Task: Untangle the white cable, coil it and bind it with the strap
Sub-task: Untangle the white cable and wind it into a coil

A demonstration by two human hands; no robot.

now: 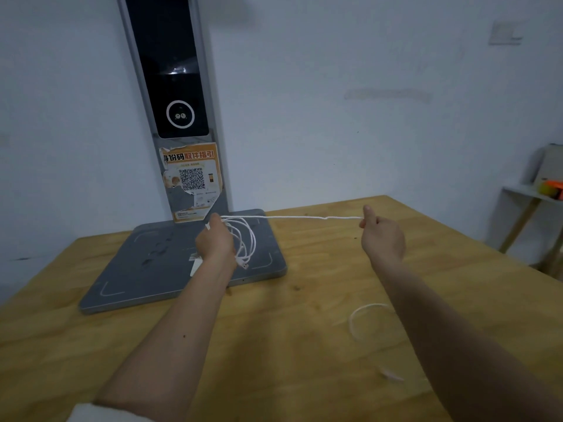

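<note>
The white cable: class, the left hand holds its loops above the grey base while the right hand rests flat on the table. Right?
No. In the head view the right hand pinches the white cable and pulls it taut; the left hand does hold the loops.

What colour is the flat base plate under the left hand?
Grey base plate, with pale corner marks; head view.

Your left hand [214, 243] hides where its grip meets the thin white cable [292, 217]. The cable's loop near your right forearm is blurred. The tall grey kiosk with a black screen [166, 71] is cut off at the top edge.
</note>
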